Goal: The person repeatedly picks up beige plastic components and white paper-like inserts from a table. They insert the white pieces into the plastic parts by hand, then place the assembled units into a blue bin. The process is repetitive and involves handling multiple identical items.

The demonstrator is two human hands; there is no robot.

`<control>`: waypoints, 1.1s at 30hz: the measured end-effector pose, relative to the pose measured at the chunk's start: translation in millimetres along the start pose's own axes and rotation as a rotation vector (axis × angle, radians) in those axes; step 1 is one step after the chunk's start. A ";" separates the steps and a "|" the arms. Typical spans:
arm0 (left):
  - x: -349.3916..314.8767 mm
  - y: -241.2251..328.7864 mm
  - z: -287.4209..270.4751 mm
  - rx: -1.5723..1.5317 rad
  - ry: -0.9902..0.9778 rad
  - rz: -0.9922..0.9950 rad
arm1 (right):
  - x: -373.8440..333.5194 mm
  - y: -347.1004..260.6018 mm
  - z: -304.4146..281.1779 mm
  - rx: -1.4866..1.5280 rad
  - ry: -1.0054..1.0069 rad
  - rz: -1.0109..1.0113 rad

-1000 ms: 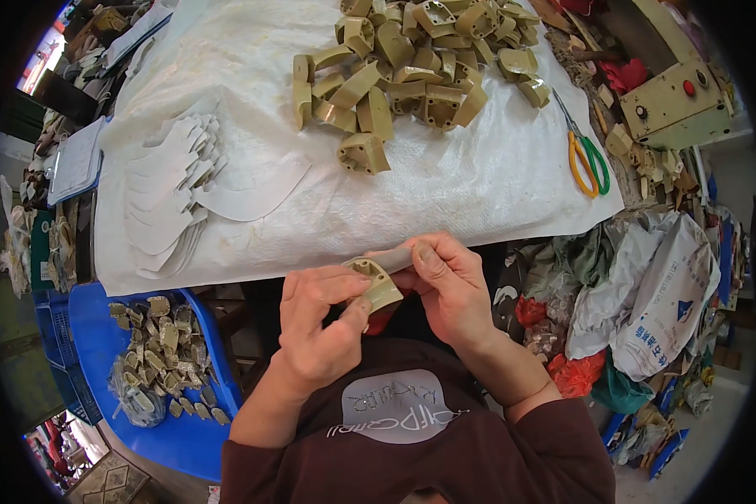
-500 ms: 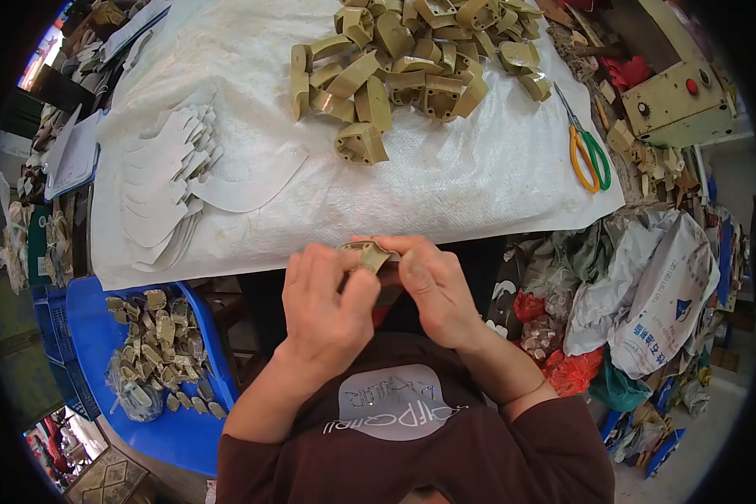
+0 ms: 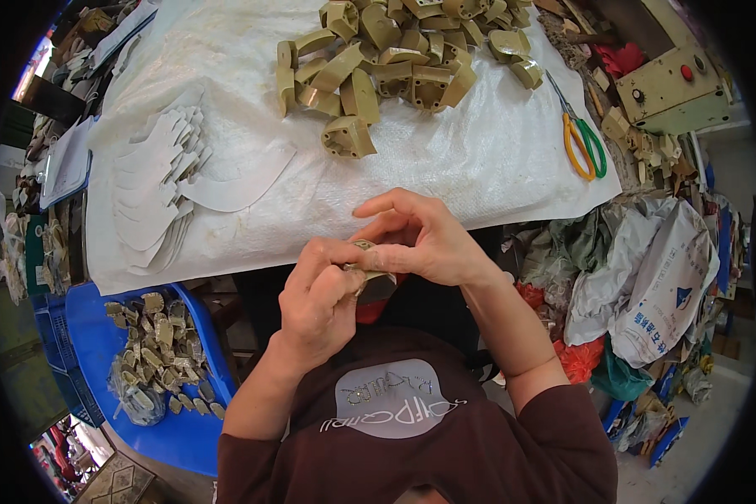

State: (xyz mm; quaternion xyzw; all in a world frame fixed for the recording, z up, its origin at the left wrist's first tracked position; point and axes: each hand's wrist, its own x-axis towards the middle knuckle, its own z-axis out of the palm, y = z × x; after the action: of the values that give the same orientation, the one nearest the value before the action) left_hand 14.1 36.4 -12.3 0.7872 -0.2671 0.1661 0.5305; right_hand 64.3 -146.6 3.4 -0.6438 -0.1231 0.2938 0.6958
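Note:
Just off the near edge of the table, my left hand (image 3: 319,298) is closed round a small olive-tan shoe heel (image 3: 366,245), mostly hidden by fingers. The thumb of my right hand (image 3: 424,248) presses on the same piece, while its other fingers arch above the sheet. Beyond them, a pile of similar glossy olive-tan heels (image 3: 380,71) lies on the white woven sheet (image 3: 311,210). Several have a flat face with small holes. One heel (image 3: 348,137) sits a little nearer than the pile.
Overlapping white curved cut-outs (image 3: 155,189) lie at left. Scissors (image 3: 581,143) with orange and green handles rest at right, near a control box (image 3: 674,92). A blue tub (image 3: 176,441) with more small pieces stands lower left; plastic bags (image 3: 659,294) crowd the right.
My right hand has turned and its fingers have lifted and reached forward over the sheet's edge. The heel has turned between the hands. The whole view has shifted slightly.

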 end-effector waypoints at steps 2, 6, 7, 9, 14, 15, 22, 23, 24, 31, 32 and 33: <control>-1.1 0.8 5.3 -0.120 0.093 -0.101 | 0.3 6.3 4.7 -0.001 0.079 -0.091; 1.2 5.5 10.3 -0.329 0.257 -0.215 | -4.2 22.7 7.2 0.057 0.144 -0.361; 1.5 8.2 11.2 -0.362 0.276 -0.273 | -4.7 24.2 6.7 0.066 0.146 -0.465; 2.6 13.8 12.9 -0.428 0.314 -0.390 | -0.9 21.8 4.0 -0.230 0.154 -0.576; 4.8 9.7 20.4 -0.460 0.323 -0.410 | 1.1 22.6 23.0 -0.302 0.352 -0.621; 5.1 9.8 20.2 -0.462 0.328 -0.410 | 0.9 22.9 23.8 -0.280 0.366 -0.620; 6.1 15.8 16.3 -0.200 0.234 -0.361 | -4.3 16.2 15.3 -0.621 0.370 -0.696; 11.8 17.0 14.3 -0.020 0.230 -0.257 | -6.4 14.2 19.5 -0.593 0.403 -0.695; 15.1 17.2 13.4 0.159 0.227 -0.151 | -8.6 13.0 21.2 -0.565 0.436 -0.695; 4.9 3.0 4.4 0.039 0.165 -0.035 | -10.5 12.7 3.3 0.065 0.166 -0.532; 8.1 5.6 3.1 0.114 0.150 0.032 | -14.4 2.5 -1.7 -0.038 0.123 -0.355; 10.2 7.1 2.4 0.188 0.134 0.100 | -15.5 -0.2 -1.5 0.025 0.096 -0.273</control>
State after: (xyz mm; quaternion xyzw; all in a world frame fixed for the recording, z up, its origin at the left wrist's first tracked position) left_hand 17.9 29.6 -2.4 0.8062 -0.2531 0.2688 0.4623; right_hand 52.8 -156.6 6.6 -0.6257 -0.1723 0.1670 0.7422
